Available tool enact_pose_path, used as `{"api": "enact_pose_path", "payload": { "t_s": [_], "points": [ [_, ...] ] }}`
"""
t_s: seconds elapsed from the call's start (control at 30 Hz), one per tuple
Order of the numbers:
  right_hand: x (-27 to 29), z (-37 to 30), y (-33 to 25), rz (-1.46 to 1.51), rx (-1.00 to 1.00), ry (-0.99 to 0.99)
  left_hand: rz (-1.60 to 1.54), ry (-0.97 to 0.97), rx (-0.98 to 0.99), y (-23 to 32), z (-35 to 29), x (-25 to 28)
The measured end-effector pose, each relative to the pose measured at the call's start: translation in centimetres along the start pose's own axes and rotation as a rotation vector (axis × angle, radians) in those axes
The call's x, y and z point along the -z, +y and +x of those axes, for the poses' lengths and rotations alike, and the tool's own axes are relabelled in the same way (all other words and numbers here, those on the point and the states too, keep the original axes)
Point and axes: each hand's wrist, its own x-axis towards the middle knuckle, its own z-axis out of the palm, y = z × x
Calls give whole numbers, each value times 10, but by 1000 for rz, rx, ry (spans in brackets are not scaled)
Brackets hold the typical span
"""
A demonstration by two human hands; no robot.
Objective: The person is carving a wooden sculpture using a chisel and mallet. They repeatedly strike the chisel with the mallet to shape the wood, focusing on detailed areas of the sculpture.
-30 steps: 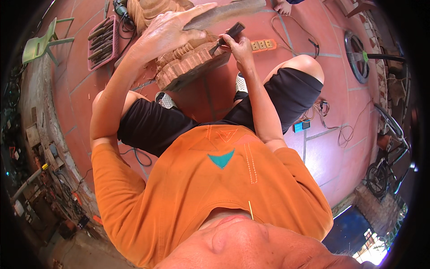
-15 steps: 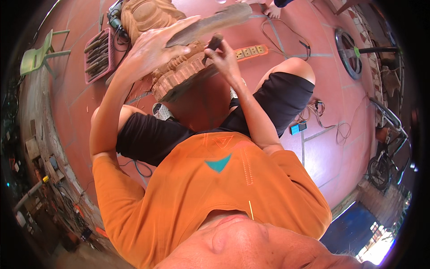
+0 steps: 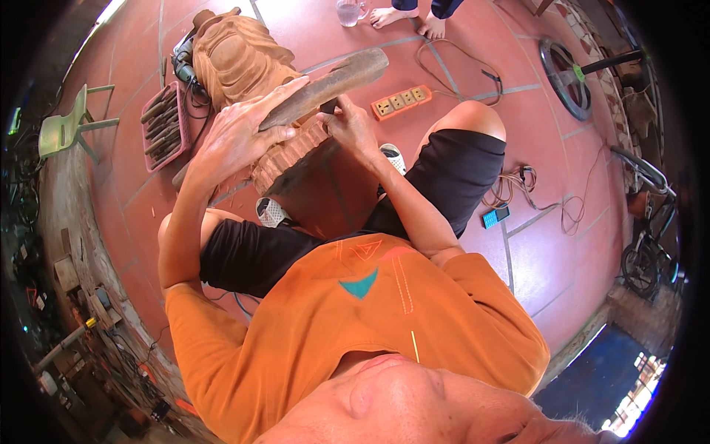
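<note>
A carved wooden statue [image 3: 240,59] lies on the floor before me, its ridged base [image 3: 288,157] between my knees. My left hand [image 3: 235,140] grips one end of a long grey-brown wooden mallet [image 3: 333,83], thumb below and fingers along it. The mallet slants up to the right across the statue. Just beneath it, my right hand [image 3: 352,130] is closed around a chisel [image 3: 328,106] with a dark handle, close to the carved base. The chisel's blade and tip are hidden from view.
A pink basket [image 3: 185,122] of carving tools and a power tool [image 3: 183,63] sit left of the statue. An orange power strip [image 3: 384,109] and its cable lie to the right. Another person's bare feet [image 3: 433,28] and a glass mug [image 3: 347,12] are at the far side.
The mallet has come down toward the chisel. My right hand has lowered the chisel closer to the base, and the whole view has shifted slightly.
</note>
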Motion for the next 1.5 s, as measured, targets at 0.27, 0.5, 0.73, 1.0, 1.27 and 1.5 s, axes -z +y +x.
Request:
{"api": "enact_pose_path", "payload": {
  "t_s": [0.27,0.5,0.73,1.0,1.27,1.5],
  "points": [
    [5,-2,-12,-57,-63,-50,137,-127,130,6,1,1],
    [2,6,27,118,-86,4,68,-132,138,0,3,-1],
    [17,13,28,262,-348,-19,71,-82,165,-13,-3,5],
    [24,12,29,302,-394,-21,55,-69,140,-19,-3,6],
    [24,10,31,340,-374,-8,71,-71,121,-30,-13,1],
    [19,6,34,331,-260,-31,19,83,12,-31,-7,-1]
  ]
}}
